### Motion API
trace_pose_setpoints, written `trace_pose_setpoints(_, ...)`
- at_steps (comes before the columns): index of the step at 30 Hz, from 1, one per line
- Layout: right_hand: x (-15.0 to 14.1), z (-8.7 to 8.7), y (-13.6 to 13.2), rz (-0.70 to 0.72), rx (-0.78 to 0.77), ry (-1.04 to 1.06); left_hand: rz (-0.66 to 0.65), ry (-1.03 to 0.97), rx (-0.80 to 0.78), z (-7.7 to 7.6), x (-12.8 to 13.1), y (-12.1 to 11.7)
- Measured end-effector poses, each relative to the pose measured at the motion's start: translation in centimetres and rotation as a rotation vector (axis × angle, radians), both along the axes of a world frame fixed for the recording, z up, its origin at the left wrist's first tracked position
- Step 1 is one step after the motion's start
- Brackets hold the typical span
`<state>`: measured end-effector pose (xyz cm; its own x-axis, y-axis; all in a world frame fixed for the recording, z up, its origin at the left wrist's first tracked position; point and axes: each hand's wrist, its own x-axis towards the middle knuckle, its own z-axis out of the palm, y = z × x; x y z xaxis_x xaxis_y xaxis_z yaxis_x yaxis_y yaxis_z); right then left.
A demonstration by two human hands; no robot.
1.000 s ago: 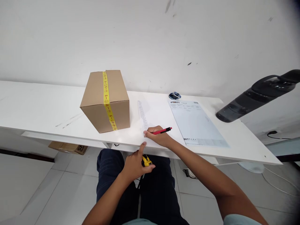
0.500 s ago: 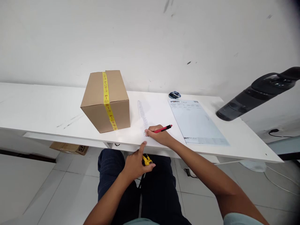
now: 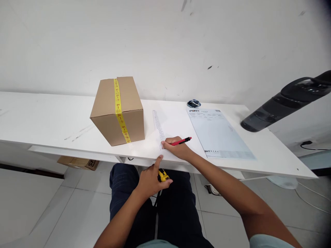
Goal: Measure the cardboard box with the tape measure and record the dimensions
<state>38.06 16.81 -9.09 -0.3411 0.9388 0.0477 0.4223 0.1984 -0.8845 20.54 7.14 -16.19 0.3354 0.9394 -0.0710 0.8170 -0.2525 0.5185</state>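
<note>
Fingers of the right hand (image 3: 176, 147) grip the red pen (image 3: 181, 141) over paper (image 3: 178, 127).

Handwriting (image 3: 158, 127) on paper (image 3: 178, 122) illegibly small

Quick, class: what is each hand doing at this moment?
Left hand: holding a yellow tape measure.
Right hand: closed around a red pen.

White desk (image 3: 46, 117): long, flat top, dark scuffs (image 3: 81, 133) left of the carton.
Carton (image 3: 105, 98): brown cardboard, closed, one strip of yellow printed tape (image 3: 118, 106).
White paper (image 3: 177, 122): right of the carton, small writing along its left side.
Printed sheet (image 3: 223, 134): pale blue, headed "PONY", right of the white paper.
Small item (image 3: 193, 103): blue and black, near the rear edge, kind unclear.
Bottle (image 3: 271, 110): dark, right of the printed sheet.
</note>
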Motion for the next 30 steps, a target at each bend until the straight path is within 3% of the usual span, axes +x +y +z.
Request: trace_pose_setpoints(30,0.05,-0.12,-0.15,-0.086,0.010,-0.014,0.017,-0.005,-0.014,0.28,-0.04,-0.06)
